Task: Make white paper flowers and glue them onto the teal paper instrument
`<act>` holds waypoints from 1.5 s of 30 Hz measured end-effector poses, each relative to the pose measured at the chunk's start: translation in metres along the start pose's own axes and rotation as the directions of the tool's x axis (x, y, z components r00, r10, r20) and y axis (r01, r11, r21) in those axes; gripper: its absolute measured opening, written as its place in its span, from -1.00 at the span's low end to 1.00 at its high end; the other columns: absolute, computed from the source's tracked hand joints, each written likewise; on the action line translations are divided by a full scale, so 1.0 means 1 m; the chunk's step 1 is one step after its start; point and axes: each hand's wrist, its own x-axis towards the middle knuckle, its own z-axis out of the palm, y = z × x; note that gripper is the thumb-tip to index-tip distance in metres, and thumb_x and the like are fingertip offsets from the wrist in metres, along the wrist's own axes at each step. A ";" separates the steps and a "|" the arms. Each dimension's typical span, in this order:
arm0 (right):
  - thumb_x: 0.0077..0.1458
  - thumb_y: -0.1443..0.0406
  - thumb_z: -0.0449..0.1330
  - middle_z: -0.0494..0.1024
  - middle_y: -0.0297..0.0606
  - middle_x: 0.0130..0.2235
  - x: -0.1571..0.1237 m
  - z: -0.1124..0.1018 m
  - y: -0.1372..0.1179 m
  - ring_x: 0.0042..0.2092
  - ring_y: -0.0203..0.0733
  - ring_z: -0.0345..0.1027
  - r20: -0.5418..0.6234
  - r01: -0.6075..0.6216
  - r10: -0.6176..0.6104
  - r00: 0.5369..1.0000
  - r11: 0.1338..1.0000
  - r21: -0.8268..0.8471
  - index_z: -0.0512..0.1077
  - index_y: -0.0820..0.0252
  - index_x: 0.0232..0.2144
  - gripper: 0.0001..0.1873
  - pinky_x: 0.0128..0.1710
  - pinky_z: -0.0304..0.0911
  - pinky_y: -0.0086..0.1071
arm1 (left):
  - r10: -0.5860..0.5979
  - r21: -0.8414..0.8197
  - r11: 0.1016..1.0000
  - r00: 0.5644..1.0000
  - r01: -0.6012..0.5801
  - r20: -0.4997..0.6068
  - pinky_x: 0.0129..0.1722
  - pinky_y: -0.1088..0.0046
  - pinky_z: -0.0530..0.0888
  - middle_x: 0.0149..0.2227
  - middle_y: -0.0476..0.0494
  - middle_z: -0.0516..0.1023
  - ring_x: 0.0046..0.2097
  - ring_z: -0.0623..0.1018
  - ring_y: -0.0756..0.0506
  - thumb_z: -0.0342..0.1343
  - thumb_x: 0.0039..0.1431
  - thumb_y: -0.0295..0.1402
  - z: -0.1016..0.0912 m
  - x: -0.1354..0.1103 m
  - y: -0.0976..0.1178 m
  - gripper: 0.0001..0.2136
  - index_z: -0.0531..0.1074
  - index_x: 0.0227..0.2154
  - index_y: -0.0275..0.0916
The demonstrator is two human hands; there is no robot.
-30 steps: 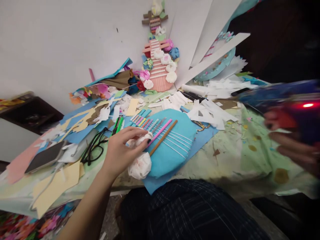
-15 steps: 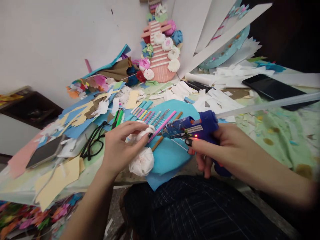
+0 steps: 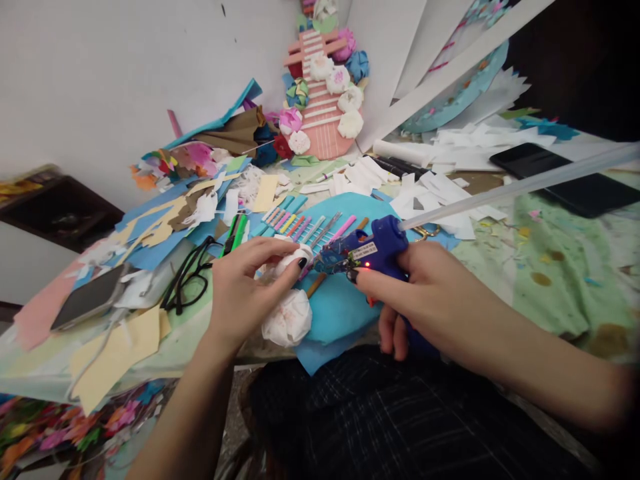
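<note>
Blue hot glue gun (image 3: 380,248), clenched in the right hand (image 3: 425,290), has swung in from the right until its nozzle nearly touches the white paper flower (image 3: 291,259) that the left hand (image 3: 240,290) keeps pinched against the turquoise paper guitar (image 3: 340,310).

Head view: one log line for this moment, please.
left hand: pinching white paper flower | right hand: holds glue gun, nozzle beside flower | nearby: glasses

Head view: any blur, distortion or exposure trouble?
Head view: sharp on the left hand pinching the paper flower and the right hand gripping the glue gun; wide-angle bowing toward the edges; lap fabric underexposed; gun's red light blooms slightly.
</note>
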 end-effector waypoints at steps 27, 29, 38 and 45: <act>0.16 0.18 0.03 0.43 -0.28 -0.75 -0.001 0.004 -0.002 -0.73 -0.32 0.30 0.006 0.012 -0.012 1.000 0.997 -0.070 0.32 0.18 -0.68 -0.59 -0.73 0.18 -0.51 | 0.006 -0.028 1.000 1.000 -0.007 -0.007 -0.14 0.30 0.54 -0.22 -0.10 0.61 -0.18 0.57 -0.10 0.21 0.05 -0.39 0.002 -0.001 -0.003 -0.86 0.56 -0.28 -0.16; 0.17 0.19 0.03 0.43 -0.28 -0.75 -0.002 0.004 -0.001 -0.73 -0.33 0.31 -0.001 0.036 -0.037 0.999 0.996 -0.079 0.32 0.18 -0.70 -0.57 -0.73 0.18 -0.53 | 0.006 -0.024 1.000 1.000 -0.006 -0.003 -0.14 0.30 0.54 -0.23 -0.10 0.61 -0.18 0.57 -0.10 0.22 0.05 -0.39 0.002 -0.001 -0.003 -0.85 0.56 -0.28 -0.16; 0.18 0.18 0.02 0.44 -0.30 -0.74 -0.002 0.002 0.002 -0.71 -0.33 0.34 -0.020 0.058 -0.061 0.998 0.992 -0.108 0.35 0.19 -0.64 -0.60 -0.73 0.18 -0.54 | 0.016 0.005 1.000 1.000 -0.016 0.003 -0.14 0.29 0.54 -0.23 -0.10 0.61 -0.19 0.57 -0.10 0.22 0.05 -0.38 0.001 -0.001 -0.002 -0.85 0.56 -0.27 -0.17; 0.17 0.16 0.01 0.45 -0.28 -0.73 -0.002 0.001 0.003 -0.69 -0.29 0.37 -0.032 0.052 -0.055 0.998 0.995 -0.089 0.36 0.19 -0.58 -0.64 -0.70 0.22 -0.51 | 0.018 0.009 1.000 1.000 -0.018 0.007 -0.15 0.30 0.55 -0.23 -0.10 0.60 -0.20 0.57 -0.10 0.22 0.05 -0.38 0.001 -0.001 -0.001 -0.85 0.56 -0.27 -0.17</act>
